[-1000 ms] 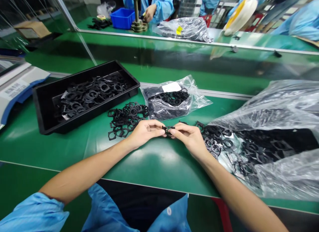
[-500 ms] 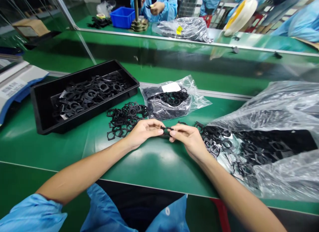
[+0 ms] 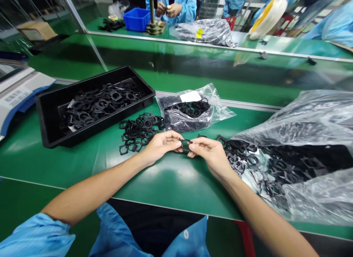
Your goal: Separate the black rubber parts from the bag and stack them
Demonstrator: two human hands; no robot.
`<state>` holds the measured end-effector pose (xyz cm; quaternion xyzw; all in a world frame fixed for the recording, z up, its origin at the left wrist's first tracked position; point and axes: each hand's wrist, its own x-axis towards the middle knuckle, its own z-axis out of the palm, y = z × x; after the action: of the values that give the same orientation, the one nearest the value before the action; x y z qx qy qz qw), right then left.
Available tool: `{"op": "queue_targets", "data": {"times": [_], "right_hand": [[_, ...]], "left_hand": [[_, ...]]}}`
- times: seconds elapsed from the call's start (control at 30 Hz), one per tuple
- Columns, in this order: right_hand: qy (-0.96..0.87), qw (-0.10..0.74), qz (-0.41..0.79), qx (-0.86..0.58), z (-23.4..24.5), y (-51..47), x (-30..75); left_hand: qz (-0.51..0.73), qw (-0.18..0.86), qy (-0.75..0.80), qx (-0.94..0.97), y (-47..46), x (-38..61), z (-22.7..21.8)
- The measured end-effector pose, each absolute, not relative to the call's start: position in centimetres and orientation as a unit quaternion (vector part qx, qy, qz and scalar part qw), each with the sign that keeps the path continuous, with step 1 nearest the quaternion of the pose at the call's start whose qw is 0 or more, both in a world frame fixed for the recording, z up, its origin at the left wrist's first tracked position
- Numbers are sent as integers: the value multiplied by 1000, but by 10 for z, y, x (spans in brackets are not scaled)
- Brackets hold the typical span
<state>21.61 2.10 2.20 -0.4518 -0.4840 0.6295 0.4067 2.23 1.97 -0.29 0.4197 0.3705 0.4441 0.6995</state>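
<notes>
Between my two hands is a small black plastic part (image 3: 185,144), held just above the green table. My left hand (image 3: 162,146) pinches its left edge between thumb and fingers. On the other side, my right hand (image 3: 209,151) grips the right edge the same way. The fingertips hide part of it. Behind my left hand lies a loose pile of black ring-shaped parts (image 3: 139,130). More such parts (image 3: 278,165) spill from a large clear plastic bag (image 3: 311,120) to the right of my right hand.
A black tray (image 3: 55,141) of similar parts stands at the left. Beyond my hands lies a smaller clear bag (image 3: 187,113) with parts and a white label. A metal-edged transparent panel (image 3: 171,67) runs behind; past it, a co-worker's hands (image 3: 172,9) work near a blue bin (image 3: 137,19).
The black part has been tilted in my fingers, so more of its face shows. Both hands stay in nearly the same place. The co-worker's hands have come together.
</notes>
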Motion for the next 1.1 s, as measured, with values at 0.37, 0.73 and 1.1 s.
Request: {"op": "queue_targets", "data": {"times": [0.37, 0.73, 1.1], "right_hand": [[-552, 416, 617, -376, 24, 18, 218], [-591, 407, 601, -353, 23, 16, 218], [-634, 442, 463, -435, 22, 14, 220]], "left_hand": [[483, 649, 364, 462, 18, 23, -4], [488, 644, 332, 486, 18, 23, -9], [515, 345, 385, 684, 7, 26, -3]]}}
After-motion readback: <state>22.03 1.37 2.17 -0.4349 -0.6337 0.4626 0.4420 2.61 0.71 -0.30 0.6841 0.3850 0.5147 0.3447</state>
